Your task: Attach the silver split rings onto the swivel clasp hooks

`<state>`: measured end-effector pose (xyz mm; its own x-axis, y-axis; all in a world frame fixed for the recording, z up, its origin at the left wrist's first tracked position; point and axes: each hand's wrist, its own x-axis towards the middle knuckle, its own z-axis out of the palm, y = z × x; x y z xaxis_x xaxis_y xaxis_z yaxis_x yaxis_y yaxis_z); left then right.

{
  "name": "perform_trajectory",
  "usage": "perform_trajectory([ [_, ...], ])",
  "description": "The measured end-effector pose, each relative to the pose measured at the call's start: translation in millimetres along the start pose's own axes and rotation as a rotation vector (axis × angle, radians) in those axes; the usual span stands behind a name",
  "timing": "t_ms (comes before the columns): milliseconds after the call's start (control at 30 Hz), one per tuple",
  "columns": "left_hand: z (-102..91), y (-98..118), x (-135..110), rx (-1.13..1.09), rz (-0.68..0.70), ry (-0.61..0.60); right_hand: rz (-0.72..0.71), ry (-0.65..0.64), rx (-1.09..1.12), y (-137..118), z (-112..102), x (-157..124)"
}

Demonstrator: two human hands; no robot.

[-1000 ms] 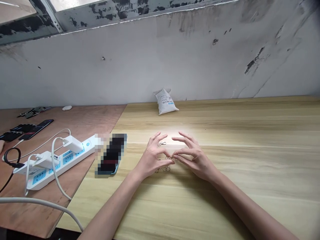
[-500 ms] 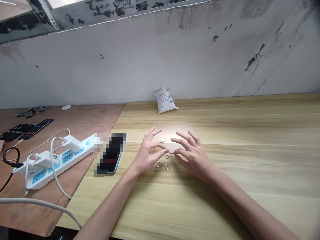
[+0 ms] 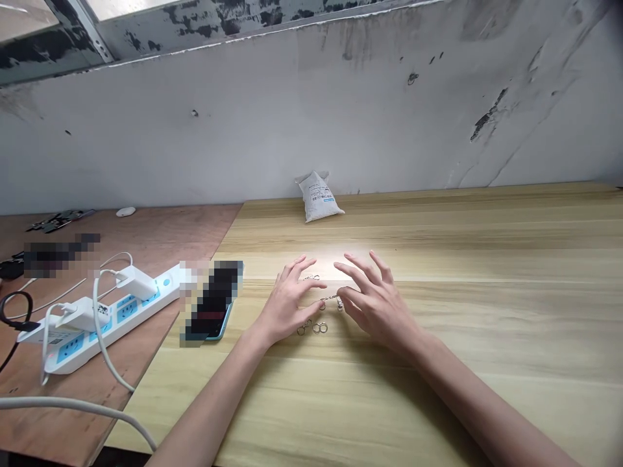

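Metal rings (image 3: pixel 320 328) — open left hand (image 3: pixel 287 308), right hand (image 3: pixel 377 308)

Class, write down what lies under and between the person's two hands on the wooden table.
Small metal rings lie on the pale wooden table near the left hand and right hand, with a thin metal piece between them. Anything directly under the palms is covered.

Along the back of the pale wooden table (image 3: pixel 487 259), a small white printed bag (image 3: pixel 318 198), slumped against a scuffed, paint-stained white wall (image 3: pixel 292 130). Near the table's left edge, a pixelated phone in a blue case (image 3: pixel 211 301), lying flat. Farther left, on a reddish plywood table (image 3: pixel 170 240), a white power strip (image 3: pixel 73 350) with two white chargers (image 3: pixel 136 282) plugged in, white cables (image 3: pixel 63 403) trailing, and a small white oval object (image 3: pixel 125 211) near the wall.
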<state>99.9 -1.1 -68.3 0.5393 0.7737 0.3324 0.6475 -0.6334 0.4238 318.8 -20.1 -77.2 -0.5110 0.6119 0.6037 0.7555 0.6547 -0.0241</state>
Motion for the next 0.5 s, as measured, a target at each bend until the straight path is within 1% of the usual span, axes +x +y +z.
perform_trajectory([
  [100, 0.7, 1.9, 1.0, 0.093, 0.075, 0.015, -0.008, -0.005, -0.012, -0.5, 1.1, -0.6],
  [167, 2.0, 3.2, 1.6, 0.150, 0.097, 0.037, -0.014, -0.008, -0.024, -1.2, 1.7, -0.8],
  [333, 3.3, 4.5, 1.3, 0.240, 0.119, 0.077, -0.042, -0.015, -0.061, -3.8, 4.9, -0.9],
  [433, 1.9, 5.0, 0.3, 0.244, 0.112, 0.071, -0.075, 0.007, -0.106, -4.5, 7.4, -1.0],
  [500, 0.5, 5.3, -0.2, 0.234, 0.101, 0.053, -0.090, -0.002, -0.130, -4.0, 8.5, -1.2],
])
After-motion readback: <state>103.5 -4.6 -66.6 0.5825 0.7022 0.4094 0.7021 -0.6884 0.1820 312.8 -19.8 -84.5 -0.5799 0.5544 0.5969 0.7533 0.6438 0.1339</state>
